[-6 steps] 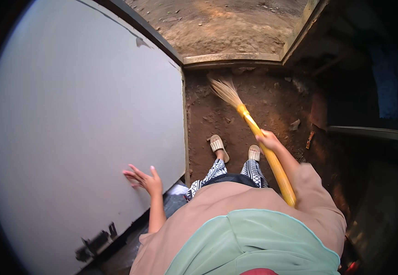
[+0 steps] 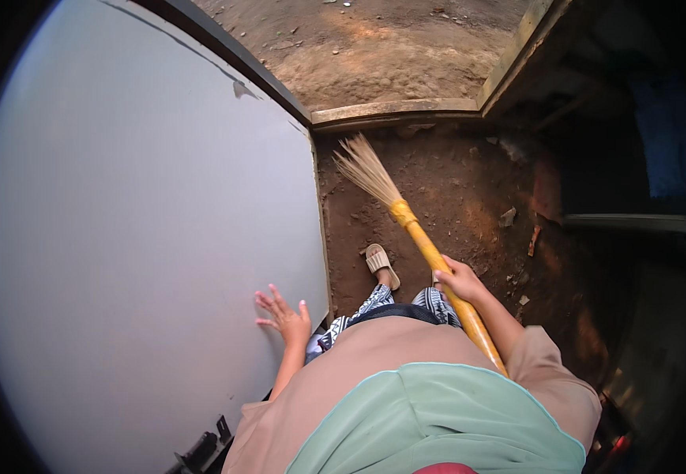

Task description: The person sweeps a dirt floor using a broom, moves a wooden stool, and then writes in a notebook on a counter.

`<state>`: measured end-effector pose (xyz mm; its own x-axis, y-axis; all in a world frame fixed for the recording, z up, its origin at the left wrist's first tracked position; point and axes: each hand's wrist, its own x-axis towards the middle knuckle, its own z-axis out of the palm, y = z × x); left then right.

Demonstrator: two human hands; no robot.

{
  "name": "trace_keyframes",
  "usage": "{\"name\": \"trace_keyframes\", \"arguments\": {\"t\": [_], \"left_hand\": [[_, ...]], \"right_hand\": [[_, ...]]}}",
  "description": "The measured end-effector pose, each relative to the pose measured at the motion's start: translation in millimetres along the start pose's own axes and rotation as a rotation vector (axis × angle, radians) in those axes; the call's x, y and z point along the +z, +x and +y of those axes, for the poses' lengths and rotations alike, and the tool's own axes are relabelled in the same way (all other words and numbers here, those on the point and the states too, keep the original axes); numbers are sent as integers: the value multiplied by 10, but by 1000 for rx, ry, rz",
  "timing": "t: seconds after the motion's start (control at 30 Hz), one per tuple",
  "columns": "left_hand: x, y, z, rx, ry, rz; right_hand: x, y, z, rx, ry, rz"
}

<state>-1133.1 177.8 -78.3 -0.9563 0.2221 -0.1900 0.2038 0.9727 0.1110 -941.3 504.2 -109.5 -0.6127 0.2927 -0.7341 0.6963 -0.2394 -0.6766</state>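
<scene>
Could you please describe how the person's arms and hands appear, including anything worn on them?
Both hands are bare: no gloves, rings or watch show on the left hand or the right hand. The forearms are uncovered; short, loose tan-brown sleeves end near the elbows. A mint-green cloth drapes the chest.

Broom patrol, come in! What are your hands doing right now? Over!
Left hand flat on the grey door, fingers spread. Right hand gripping the yellow broom, bristles down near the dirt floor. Small debris scattered ahead, near the threshold.
</scene>
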Motion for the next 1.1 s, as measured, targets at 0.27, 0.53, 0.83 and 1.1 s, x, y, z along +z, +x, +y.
{"name": "trace_keyframes", "arguments": {"t": [0.27, 0.53, 0.83, 1.1], "left_hand": [[83, 734, 139, 302, -174, -134], [362, 844, -19, 313, -134, -143], [284, 994, 291, 221, -169, -186], [448, 909, 52, 254, -177, -201]], "right_hand": [[18, 851, -498, 38, 133, 158], [-211, -805, -135, 148, 281, 351], [8, 483, -277, 66, 91, 291], [-559, -751, 132, 126, 344, 483]]}}
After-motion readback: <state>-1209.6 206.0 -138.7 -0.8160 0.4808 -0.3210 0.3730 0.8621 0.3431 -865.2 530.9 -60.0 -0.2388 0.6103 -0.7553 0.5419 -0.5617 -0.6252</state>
